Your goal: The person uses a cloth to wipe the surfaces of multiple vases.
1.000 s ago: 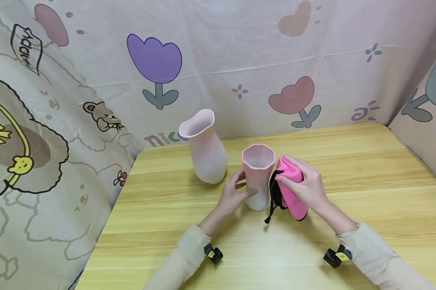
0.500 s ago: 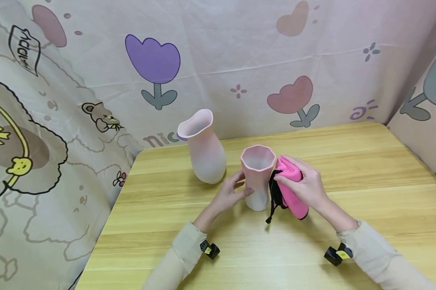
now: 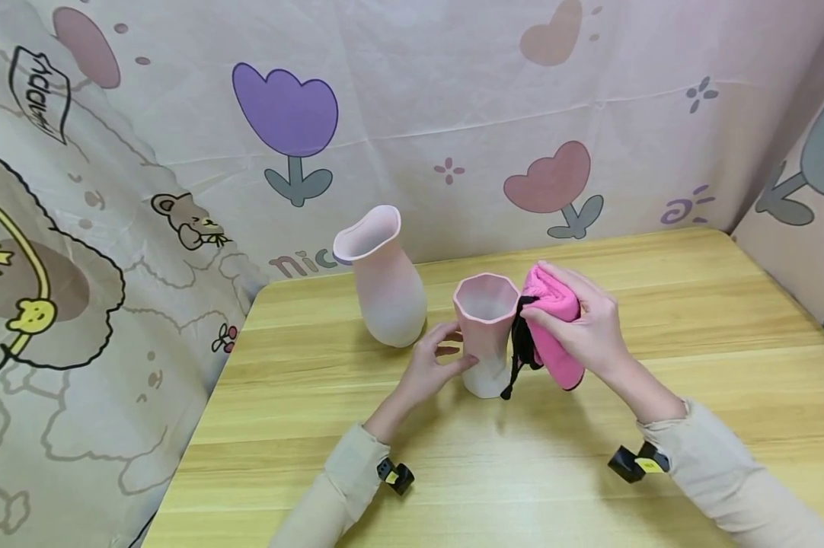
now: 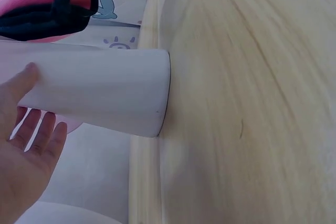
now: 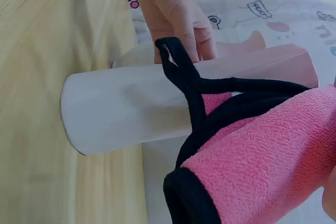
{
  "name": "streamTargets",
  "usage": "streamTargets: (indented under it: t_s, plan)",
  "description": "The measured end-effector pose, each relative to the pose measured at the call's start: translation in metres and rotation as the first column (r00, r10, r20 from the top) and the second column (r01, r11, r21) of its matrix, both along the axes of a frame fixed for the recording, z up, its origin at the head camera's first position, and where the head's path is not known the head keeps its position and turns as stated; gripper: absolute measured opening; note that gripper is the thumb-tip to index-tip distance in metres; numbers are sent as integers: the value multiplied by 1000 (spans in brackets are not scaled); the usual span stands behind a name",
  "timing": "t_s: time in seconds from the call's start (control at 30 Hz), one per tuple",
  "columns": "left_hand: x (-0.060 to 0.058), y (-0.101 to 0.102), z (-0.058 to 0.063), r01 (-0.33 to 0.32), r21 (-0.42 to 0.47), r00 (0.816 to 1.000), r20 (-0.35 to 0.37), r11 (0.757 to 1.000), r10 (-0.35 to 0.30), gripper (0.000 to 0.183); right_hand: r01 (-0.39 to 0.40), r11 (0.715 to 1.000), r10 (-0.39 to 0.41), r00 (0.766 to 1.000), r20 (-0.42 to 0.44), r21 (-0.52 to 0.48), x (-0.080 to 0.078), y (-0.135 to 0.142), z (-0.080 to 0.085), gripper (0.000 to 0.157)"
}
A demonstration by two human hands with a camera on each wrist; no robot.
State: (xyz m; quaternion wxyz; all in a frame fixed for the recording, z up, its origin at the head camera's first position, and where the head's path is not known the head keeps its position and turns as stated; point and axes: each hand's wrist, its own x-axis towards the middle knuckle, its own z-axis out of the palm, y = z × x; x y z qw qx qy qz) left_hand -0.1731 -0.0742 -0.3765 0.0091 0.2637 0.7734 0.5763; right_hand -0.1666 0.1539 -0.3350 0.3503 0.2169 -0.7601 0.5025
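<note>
A small vase (image 3: 486,342), pink at its faceted rim and white below, stands upright on the wooden table. My left hand (image 3: 435,364) holds its left side, thumb on the near face and fingers passing behind. In my right hand (image 3: 593,323) is a folded pink towel (image 3: 554,335) with black edging and a black loop; I pinch it near the top, close against the vase's right side. The right wrist view shows the loop (image 5: 181,72) hanging across the vase's wall. From the left wrist, the vase's base (image 4: 157,93) appears at the tabletop.
A taller pink-and-white vase (image 3: 391,297) with a flared, wavy mouth stands behind and left of my left hand. The wooden table (image 3: 302,426) ends at a printed cloth backdrop (image 3: 412,99) on the back and sides.
My right hand has risen a little with the pink towel, along the vase's right side. The small vase's rim outline looks slightly turned. My left hand stays at the vase.
</note>
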Motion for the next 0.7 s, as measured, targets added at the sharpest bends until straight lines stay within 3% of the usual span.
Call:
streamTargets:
  t_s: [0.13, 0.3, 0.5, 0.7]
  plan:
    - [0, 0, 1, 9, 10, 1000, -2, 1000, -9, 47, -42, 999, 39, 996, 83, 28, 1, -1, -8, 61]
    - [1, -1, 2, 8, 4, 1000, 5, 1000, -8, 46, -117, 987, 97, 980, 174, 110, 0, -1, -31, 58]
    - [2, 0, 3, -2, -21, 1000, -6, 1000, 1, 47, -158, 953, 99, 968, 229, 259, -1, -2, -53, 54]
    - [2, 0, 2, -5, -26, 1000, -7, 1000, 5, 48, -185, 935, 95, 953, 288, 302, 0, -3, -59, 55]
